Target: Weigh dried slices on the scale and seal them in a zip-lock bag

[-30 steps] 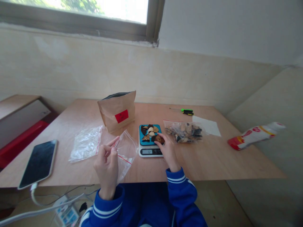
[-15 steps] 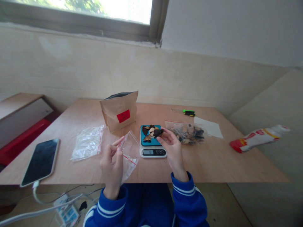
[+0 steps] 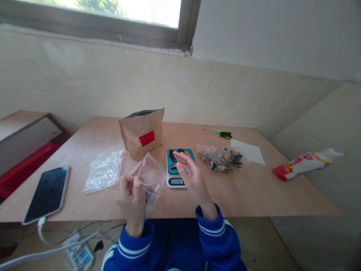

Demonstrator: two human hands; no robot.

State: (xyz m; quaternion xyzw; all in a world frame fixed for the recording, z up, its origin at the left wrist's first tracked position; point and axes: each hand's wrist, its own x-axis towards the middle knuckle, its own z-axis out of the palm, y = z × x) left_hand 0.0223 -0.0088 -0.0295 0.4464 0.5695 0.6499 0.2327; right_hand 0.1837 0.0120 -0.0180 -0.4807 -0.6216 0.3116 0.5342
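My left hand [image 3: 132, 199] pinches the edge of a clear zip bag [image 3: 153, 169] with a red seal line. The mouth of the bag gapes, and a dark piece shows low inside it. My right hand [image 3: 194, 180] hovers over the front of a small digital scale [image 3: 172, 182], its fingers stretched out and nothing seen in them. On the scale's blue plate lie several brown and pale dried pieces [image 3: 172, 155] that look like dried mushroom. My right fingers hide some of them and part of the display.
Behind the zip bag stands a brown paper pouch [image 3: 141, 131] with a red label. A stack of clear bags [image 3: 103, 171] and a phone [image 3: 46, 194] lie left. To the right are a filled bag of dried pieces [image 3: 224, 159], screwdrivers [image 3: 225, 133], white paper [image 3: 252, 152] and a bottle [image 3: 306, 164].
My right hand has moved left from the scale's right side and let go of a dark dried piece. A dark piece now shows inside the zip bag. My left hand still holds the bag.
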